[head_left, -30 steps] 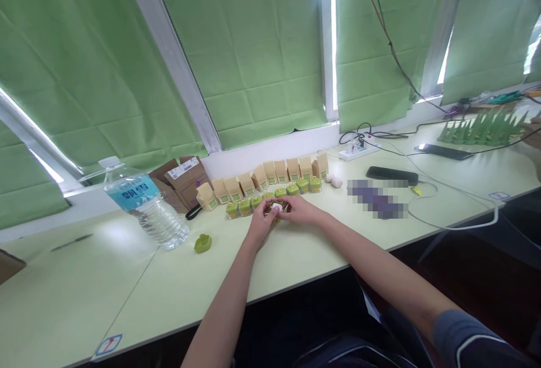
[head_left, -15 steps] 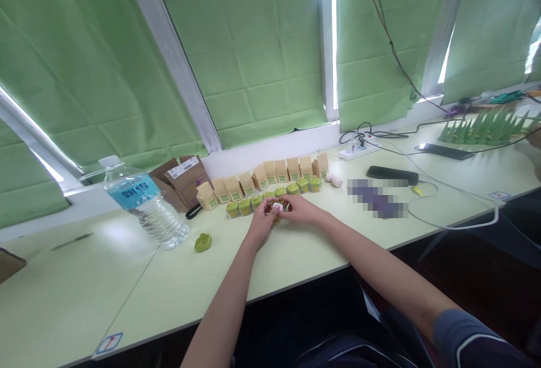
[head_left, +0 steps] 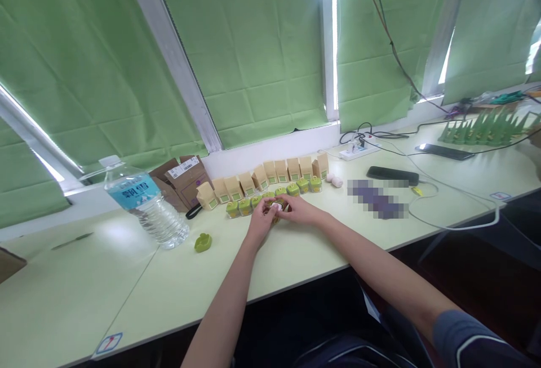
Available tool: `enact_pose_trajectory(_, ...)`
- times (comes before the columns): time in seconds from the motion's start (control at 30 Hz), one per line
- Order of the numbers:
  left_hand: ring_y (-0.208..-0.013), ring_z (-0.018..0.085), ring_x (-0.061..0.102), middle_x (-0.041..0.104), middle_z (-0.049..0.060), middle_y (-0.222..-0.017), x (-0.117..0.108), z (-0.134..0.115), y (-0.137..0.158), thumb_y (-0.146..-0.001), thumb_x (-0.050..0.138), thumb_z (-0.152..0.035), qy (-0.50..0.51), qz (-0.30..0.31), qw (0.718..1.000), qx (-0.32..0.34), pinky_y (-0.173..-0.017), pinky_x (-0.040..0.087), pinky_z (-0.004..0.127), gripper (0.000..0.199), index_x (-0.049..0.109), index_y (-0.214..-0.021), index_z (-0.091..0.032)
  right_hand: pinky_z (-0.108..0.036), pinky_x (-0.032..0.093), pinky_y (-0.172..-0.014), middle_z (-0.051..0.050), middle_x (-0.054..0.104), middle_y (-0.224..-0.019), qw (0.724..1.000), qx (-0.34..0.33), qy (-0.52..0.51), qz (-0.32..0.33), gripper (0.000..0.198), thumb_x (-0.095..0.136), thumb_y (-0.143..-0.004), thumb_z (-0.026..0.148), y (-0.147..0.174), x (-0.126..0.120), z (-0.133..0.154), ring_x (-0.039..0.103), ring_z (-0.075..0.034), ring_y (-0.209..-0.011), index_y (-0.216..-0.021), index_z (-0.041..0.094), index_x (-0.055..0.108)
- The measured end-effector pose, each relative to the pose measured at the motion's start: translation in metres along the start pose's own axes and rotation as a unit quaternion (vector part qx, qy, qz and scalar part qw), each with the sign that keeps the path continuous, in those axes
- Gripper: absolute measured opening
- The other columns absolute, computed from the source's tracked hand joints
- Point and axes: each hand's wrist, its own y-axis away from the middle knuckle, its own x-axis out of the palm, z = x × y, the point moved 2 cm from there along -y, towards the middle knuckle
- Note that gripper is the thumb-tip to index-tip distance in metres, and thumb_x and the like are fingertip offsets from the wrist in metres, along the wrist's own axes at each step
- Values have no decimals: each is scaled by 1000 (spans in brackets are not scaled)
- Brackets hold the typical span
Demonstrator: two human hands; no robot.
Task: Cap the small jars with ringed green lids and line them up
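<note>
Both of my hands meet over the middle of the table around a small jar [head_left: 276, 207] with a dark rim and something white at its mouth. My left hand [head_left: 262, 217] curls round its left side, the thumb pressed on the white piece. From the right, my right hand [head_left: 298, 210] grips the jar with bent fingers, which hide most of its body. Just behind stand several small clear jars with green lids [head_left: 245, 205] in a slanting row. A loose green lid [head_left: 203, 242] lies to the left, apart from the hands.
Small kraft paper bags [head_left: 257, 176] line up behind the jars. A large water bottle [head_left: 146, 202] and a cardboard box [head_left: 186, 182] stand at left. Pinkish-white rolls [head_left: 335, 180], a black phone-like object [head_left: 392, 175], a power strip [head_left: 359, 150] and cables lie to the right.
Almost nothing differs. My hands stay round the jar in the same place, with only a slight shift of the fingers.
</note>
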Motion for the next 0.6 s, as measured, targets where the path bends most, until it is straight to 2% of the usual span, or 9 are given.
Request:
enact_pose_trajectory(0.1, -77, 17, 61, 66, 4, -84, -5, 0, -2, -83, 63, -45, -30, -53, 998, -7, -75, 48, 31, 36, 61, -106, -18, -27, 47, -68, -5, 73, -96, 1000, 21, 11, 15, 51, 65, -86, 42, -1, 4, -4, 66, -19, -81, -132, 22, 55)
enact_pose_trajectory(0.23, -76, 17, 61, 67, 4, -81, -9, 0, -3, -82, 62, -46, -48, -103, 993, -12, -74, 46, 30, 34, 63, -102, -18, -26, 42, -64, -6, 73, -97, 995, 38, 81, 44, 28, 68, -83, 37, -3, 11, -7, 65, -19, -80, -106, 21, 71)
enact_pose_trajectory(0.4, -76, 17, 61, 67, 4, -83, -10, 0, -3, -82, 61, -47, -29, -111, 993, -25, -72, 46, 29, 35, 62, -101, -18, -24, 38, -61, -5, 72, -91, 995, 22, 83, 49, 16, 71, -80, 29, -1, 9, -4, 63, -17, -76, -93, 19, 71)
enact_pose_trajectory(0.6, -77, 17, 60, 68, 5, -85, -8, 0, -3, -81, 61, -51, -10, -110, 993, -46, -70, 46, 28, 37, 62, -99, -19, -23, 40, -63, -4, 72, -88, 998, 14, 50, 29, 6, 66, -81, 20, -1, 4, -4, 61, -14, -71, -85, 17, 69)
